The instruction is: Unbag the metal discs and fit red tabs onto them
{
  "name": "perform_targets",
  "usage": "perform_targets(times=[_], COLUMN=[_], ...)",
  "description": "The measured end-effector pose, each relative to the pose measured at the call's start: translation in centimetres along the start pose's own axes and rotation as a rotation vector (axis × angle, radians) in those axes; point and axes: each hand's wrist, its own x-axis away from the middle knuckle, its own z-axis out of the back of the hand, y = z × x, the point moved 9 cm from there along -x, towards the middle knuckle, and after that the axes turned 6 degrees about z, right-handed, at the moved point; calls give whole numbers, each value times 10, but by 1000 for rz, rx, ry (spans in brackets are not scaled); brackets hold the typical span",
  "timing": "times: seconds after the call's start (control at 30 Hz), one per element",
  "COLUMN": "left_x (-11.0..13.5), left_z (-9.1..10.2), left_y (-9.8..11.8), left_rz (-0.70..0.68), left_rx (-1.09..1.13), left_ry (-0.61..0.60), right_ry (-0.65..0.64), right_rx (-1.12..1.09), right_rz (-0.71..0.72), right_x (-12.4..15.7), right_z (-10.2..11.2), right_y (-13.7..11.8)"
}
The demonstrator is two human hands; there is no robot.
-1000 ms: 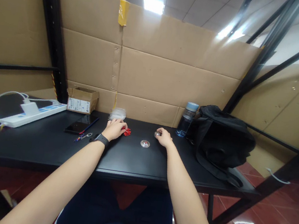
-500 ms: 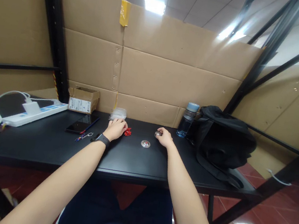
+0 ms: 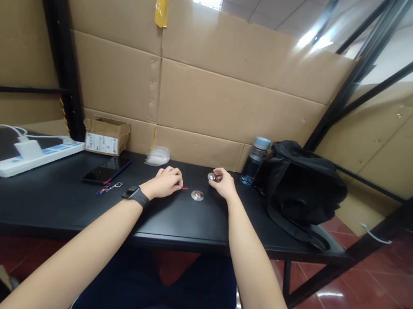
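My left hand (image 3: 166, 181), with a dark watch on the wrist, rests knuckles-up on the black table (image 3: 66, 200), its fingers curled over a small red piece (image 3: 184, 188) whose tip shows just to its right. My right hand (image 3: 222, 183) is lifted a little above the table and pinches a small round silver metal part (image 3: 211, 176). Between the two hands a round silver disc (image 3: 197, 195) with a reddish centre lies flat on the table.
A phone (image 3: 99, 174), a pen and keys lie left of my left hand. A white power strip (image 3: 29, 155) with cables, a small cardboard box (image 3: 106, 134) and a white wad (image 3: 158, 156) sit further left and back. A water bottle (image 3: 254, 160) and black backpack (image 3: 303, 188) stand at right.
My left hand slid right toward the disc and now covers most of the red piece. My right hand lifted slightly with the silver part. The camera view shifted a little.
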Motion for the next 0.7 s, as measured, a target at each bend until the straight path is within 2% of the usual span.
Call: perform_targets(times=[0.1,0.27,0.43,0.7], left_x=[3,2,3,12], left_z=[-8,-2,0,-1], left_y=[6,6,10,1], left_rz=[-53,-36,-50,-56], left_rx=[-59,-32,31,63], left_ry=[-65,-42,-93,-211], right_ry=[13,2,-9,-10], right_rx=[-37,-94,-136,-137], right_rz=[46,53,32,24], right_x=[0,-1,-1,0], right_z=[2,-1,-2,-3], right_y=[-9,-13,-13,-14])
